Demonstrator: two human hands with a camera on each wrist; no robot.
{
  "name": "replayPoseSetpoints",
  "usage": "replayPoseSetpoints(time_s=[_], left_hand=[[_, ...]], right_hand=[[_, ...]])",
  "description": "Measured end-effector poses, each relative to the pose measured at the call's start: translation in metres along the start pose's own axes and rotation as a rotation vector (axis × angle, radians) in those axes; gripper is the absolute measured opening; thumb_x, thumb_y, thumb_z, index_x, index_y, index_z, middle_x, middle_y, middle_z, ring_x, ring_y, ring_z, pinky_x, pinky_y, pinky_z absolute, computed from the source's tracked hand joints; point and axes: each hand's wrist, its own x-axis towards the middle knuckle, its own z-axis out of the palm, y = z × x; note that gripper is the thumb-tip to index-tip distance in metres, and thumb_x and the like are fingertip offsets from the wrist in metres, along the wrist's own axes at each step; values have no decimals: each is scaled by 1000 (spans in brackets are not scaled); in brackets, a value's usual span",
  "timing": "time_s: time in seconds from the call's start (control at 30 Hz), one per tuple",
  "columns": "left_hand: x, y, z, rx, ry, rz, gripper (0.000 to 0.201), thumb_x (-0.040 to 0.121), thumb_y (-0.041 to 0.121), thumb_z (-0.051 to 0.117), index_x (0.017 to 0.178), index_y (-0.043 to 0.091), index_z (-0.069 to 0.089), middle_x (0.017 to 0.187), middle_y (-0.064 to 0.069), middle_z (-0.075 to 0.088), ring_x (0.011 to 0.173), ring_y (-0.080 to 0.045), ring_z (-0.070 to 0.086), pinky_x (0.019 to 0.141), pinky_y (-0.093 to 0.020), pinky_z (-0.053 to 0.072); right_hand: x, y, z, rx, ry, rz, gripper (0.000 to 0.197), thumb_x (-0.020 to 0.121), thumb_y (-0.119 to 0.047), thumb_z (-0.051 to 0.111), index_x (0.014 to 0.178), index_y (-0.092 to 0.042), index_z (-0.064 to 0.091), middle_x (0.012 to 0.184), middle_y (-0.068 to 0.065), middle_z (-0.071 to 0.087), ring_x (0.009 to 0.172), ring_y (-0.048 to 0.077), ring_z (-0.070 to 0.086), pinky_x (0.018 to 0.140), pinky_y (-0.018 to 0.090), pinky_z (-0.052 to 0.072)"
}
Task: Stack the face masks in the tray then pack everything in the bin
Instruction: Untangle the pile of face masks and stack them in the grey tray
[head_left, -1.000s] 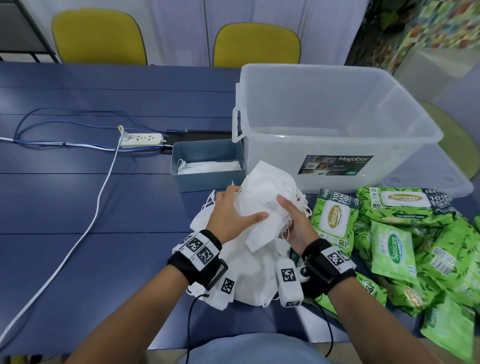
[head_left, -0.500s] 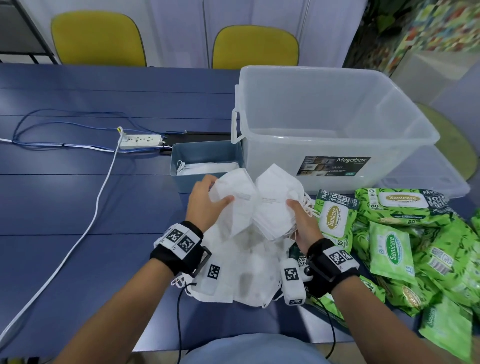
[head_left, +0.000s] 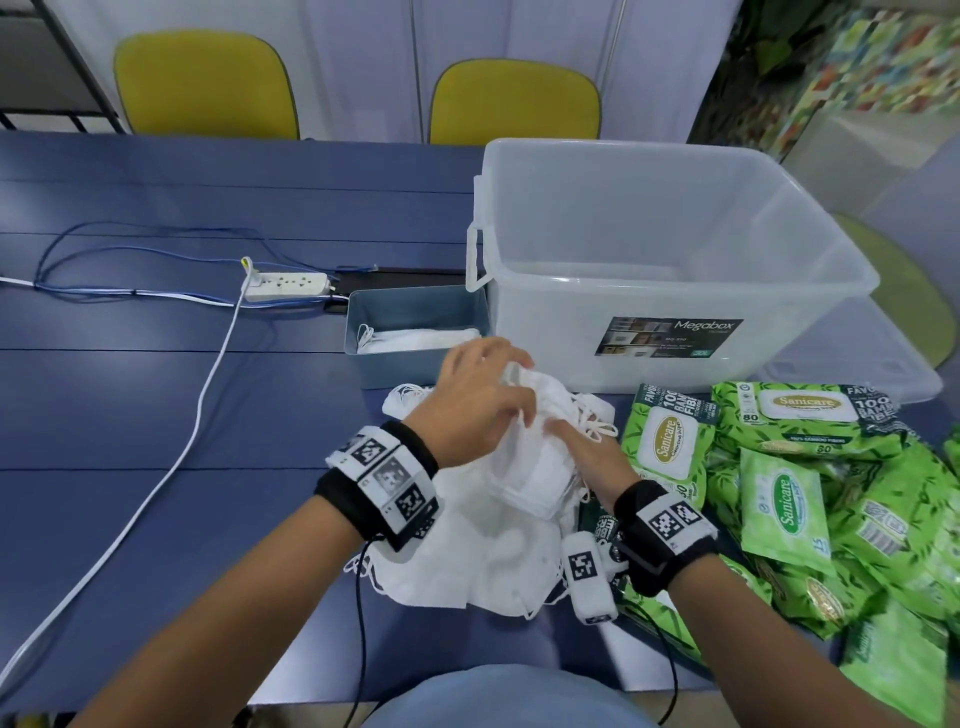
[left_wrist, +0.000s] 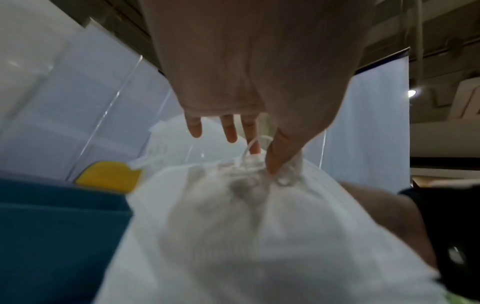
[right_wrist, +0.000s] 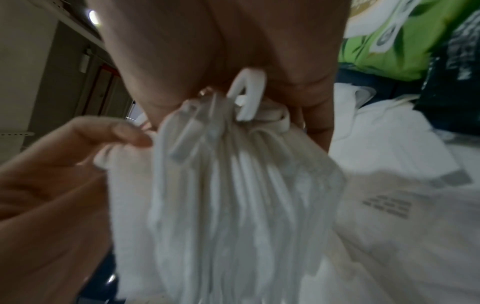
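Mask bundle (head_left: 530, 467) held above loose masks (head_left: 483, 566) on table (head_left: 156, 415), long axis running from near-right up toward tray (head_left: 415, 374). Right hand (head_left: 587, 457) clamped on near end; left hand (head_left: 478, 410) at far end, thumb and forefinger pinching ear loops (left_wrist: 255, 144), remaining fingers apart. Tray just beyond left hand, so left nearer.
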Motion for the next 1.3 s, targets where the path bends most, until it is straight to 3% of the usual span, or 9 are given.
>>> replayPoseSetpoints(time_s=[0.17,0.3,0.47,0.63,0.77,0.97,1.07,1.17,1.3], left_hand=[[-2,1,30,-54,-21,-6,30,84,29,48,114,32,51,136,-9,44,128,-33,37,104,-56,31],[-8,-17,34,-128,172,-351,86,66,70,57,138,32,28,139,-4,37,130,-23,33,109,-44,28],[-13,-21,35,-646,230,-647,78,75,51,67,137,18,34,131,1,43,123,-14,41,108,-37,34],[-15,-19,48,-671,133,-516,66,81,56,53,135,19,41,131,9,47,124,-11,42,108,-36,33],[-17,-18,57,-656,187,-526,75,77,61,53,138,20,38,135,3,45,127,-17,39,109,-43,32],[-31,-28,41,-500,209,-456,119,58,53,75,149,28,2,149,2,15,140,-14,15,115,-31,19],[-38,-38,44,-221,-8,-312,122,59,56,75,147,35,-7,157,-3,9,146,-22,2,117,-52,13],[-48,-49,72,-438,-182,-386,130,54,57,81,150,25,0,152,-2,28,141,-21,26,114,-47,25],[-65,-56,103,-388,-277,-436,132,50,61,81,149,30,0,153,-3,22,143,-22,20,116,-50,21]], right_hand=[[-4,0,8,82,-32,3,15,95,-22,53,100,-19,66,100,5,72,96,22,66,79,32,53],[-3,1,0,197,-22,49,13,94,-15,52,93,-16,65,76,-3,72,67,11,67,50,16,47],[0,0,1,299,-23,89,21,89,-22,56,106,-14,65,116,23,65,92,24,60,74,32,43],[1,-5,11,352,-57,97,36,97,-45,44,110,-20,66,118,13,67,111,33,61,102,53,41],[2,1,12,317,-128,79,69,69,-57,67,122,-14,61,119,18,66,104,26,62,96,40,46],[3,-2,0,-394,-212,-403,70,61,-8,72,125,-21,46,125,-9,49,121,15,47,93,6,35],[3,-1,7,-425,-343,-597,75,61,-6,60,132,-24,41,133,-18,45,122,15,47,105,21,36],[3,17,15,-380,-409,-547,70,73,-20,60,138,-25,34,138,-24,43,119,2,49,105,24,38],[15,48,2,-696,-294,-493,110,60,-36,74,147,-42,7,142,-1,41,126,17,44,106,43,36]])
